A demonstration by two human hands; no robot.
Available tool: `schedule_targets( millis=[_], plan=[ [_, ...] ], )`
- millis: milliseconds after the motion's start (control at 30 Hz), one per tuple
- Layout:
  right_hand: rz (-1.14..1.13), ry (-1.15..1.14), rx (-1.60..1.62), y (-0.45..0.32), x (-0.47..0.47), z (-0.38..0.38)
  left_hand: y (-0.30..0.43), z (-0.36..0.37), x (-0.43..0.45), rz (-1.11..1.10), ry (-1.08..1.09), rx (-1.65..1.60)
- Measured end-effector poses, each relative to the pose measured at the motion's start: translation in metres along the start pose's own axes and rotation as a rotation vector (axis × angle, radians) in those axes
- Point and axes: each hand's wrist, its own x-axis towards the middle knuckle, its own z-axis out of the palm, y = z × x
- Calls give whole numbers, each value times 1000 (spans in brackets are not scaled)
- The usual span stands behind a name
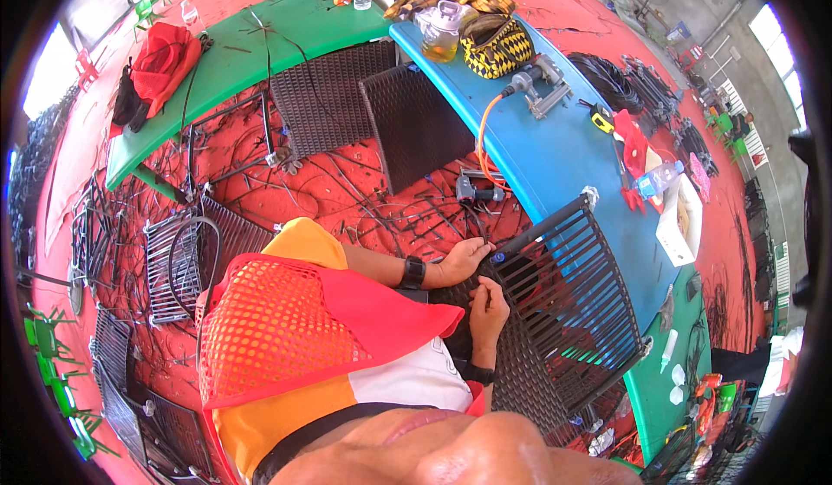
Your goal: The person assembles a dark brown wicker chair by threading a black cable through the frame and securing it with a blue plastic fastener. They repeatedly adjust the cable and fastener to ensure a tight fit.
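A dark brown woven synthetic-rattan panel (530, 361) lies tilted in front of me, joined to a dark frame with parallel slats (575, 283). My left hand (461, 262), with a black watch on its wrist, grips the panel's upper edge near the frame corner. A dark strand (478, 222) runs up from beside its fingertips. Just below, my right hand (489, 313) is against the weave with its fingers curled; whether a strand is pinched in them cannot be made out. A black band (479, 374) circles the right wrist.
A blue table (552, 153) bears a pneumatic stapler (536, 85) with an orange hose, a jug (442, 33) and a tape measure (601, 117). Beyond are a green table (227, 62) and woven panels (416, 127). Loose strands and another power tool (478, 189) litter the red floor.
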Motion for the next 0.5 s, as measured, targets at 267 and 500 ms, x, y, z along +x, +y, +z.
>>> schedule_targets(
  millis=[267, 500],
  plan=[
    [-12, -4, 5, 0, 2, 1, 1, -5, -1, 53, 32, 140],
    [-65, 80, 14, 1, 1, 3, -4, -5, -1, -114, -3, -184]
  ],
)
